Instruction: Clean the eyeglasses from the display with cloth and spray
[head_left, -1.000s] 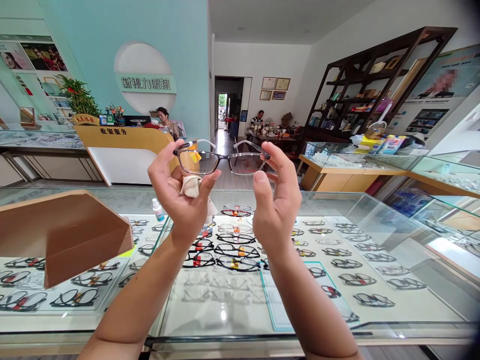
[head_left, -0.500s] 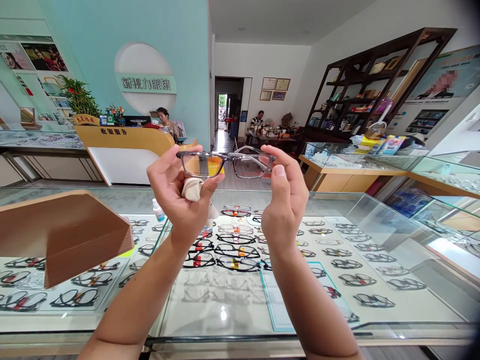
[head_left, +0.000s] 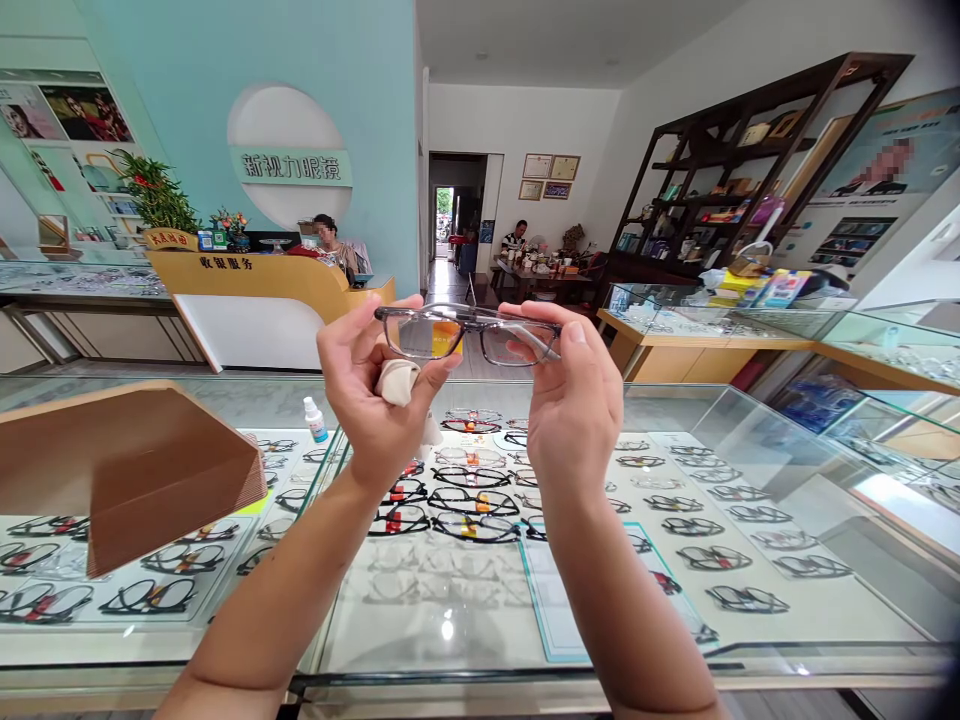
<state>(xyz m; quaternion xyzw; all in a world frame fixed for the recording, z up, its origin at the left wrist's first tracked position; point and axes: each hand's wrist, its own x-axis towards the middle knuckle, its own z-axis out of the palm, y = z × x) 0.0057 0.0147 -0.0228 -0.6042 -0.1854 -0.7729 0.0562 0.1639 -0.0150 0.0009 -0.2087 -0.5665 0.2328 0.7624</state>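
Observation:
A pair of dark-rimmed eyeglasses (head_left: 471, 328) with clear lenses is held up between my hands above the glass counter. My left hand (head_left: 379, 385) grips the frame at its left end and also keeps a crumpled cream cloth (head_left: 399, 382) in the palm. A tail of the cloth hangs behind that hand. At the other end, my right hand (head_left: 574, 400) pinches the frame near the hinge, with its fingers behind the temple arm. The lens on the left carries a small yellow label (head_left: 445, 338), or shows one through it; I cannot tell which.
Below lies a glass display case (head_left: 420, 640) with rows of eyeglasses (head_left: 476, 500). A small white spray bottle (head_left: 315, 420) and a brown angular box-like object (head_left: 172, 460) stand at the left. A teal-edged sheet (head_left: 559, 605) lies under my right forearm. Two people sit farther back.
Both hands and the eyeglasses have shifted slightly right and a little down. My right fingers have closed in around the frame's end and temple arm. The spray bottle is now more exposed.

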